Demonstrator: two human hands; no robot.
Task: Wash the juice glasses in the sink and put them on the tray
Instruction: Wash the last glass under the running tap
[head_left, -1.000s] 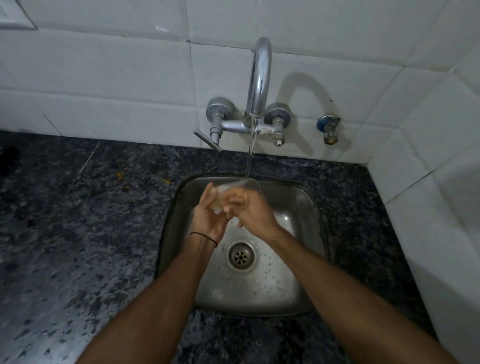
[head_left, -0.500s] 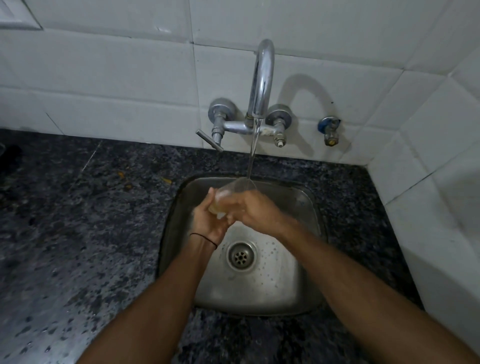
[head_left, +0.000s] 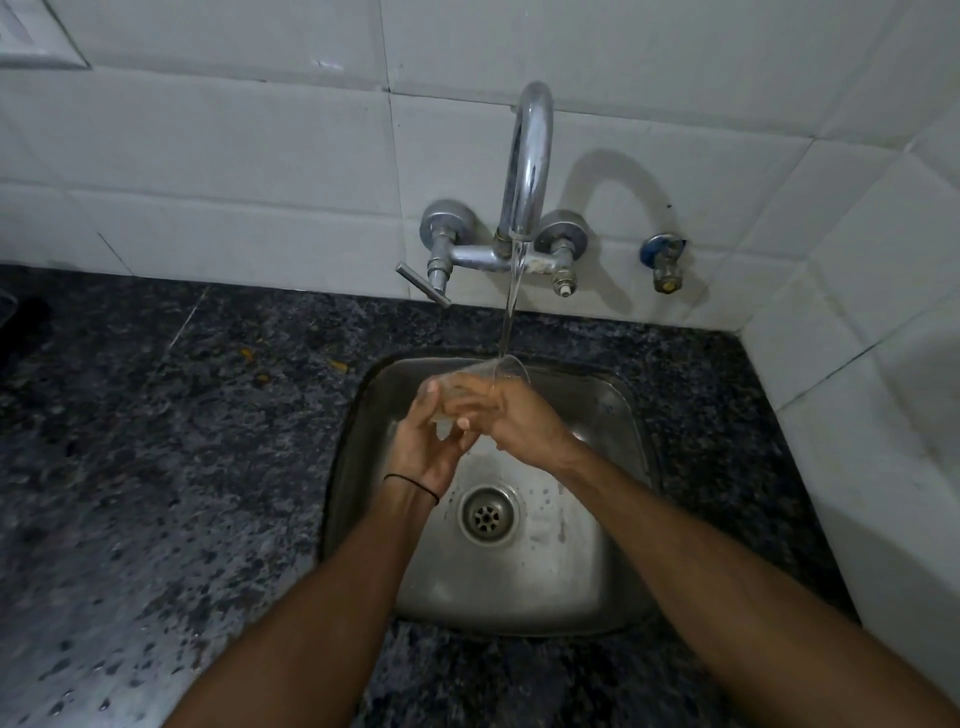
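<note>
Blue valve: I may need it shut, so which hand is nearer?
Right. The right hand holds the glass below and left of the valve; the left hand grips the same glass farther left still.
</note>
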